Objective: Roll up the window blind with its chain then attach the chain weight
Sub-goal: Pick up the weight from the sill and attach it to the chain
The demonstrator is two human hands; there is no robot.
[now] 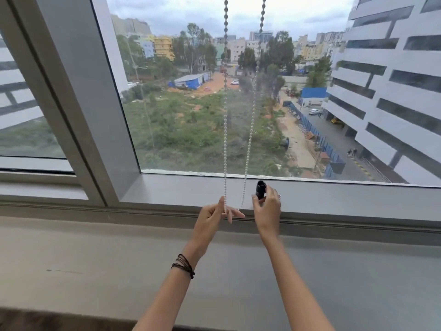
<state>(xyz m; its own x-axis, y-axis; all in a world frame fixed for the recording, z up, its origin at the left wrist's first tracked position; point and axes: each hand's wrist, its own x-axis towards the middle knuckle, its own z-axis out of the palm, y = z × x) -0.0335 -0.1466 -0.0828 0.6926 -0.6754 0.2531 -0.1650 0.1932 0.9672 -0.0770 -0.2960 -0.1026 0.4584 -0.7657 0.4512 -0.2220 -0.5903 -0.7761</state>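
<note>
A white beaded chain (225, 130) hangs in a long loop in front of the window glass, two strands running down from the top edge. My left hand (212, 217) pinches the bottom of the loop near the sill, fingers closed on the left strand. My right hand (267, 206) holds a small black cylindrical chain weight (260, 189) upright, just right of the chain's right strand and apart from it. The blind itself is out of view above.
A grey window sill (334, 194) runs across below the glass, with a wide grey ledge (95, 259) beneath my arms. A thick grey window frame post (78, 103) slants at the left. Buildings and greenery lie outside.
</note>
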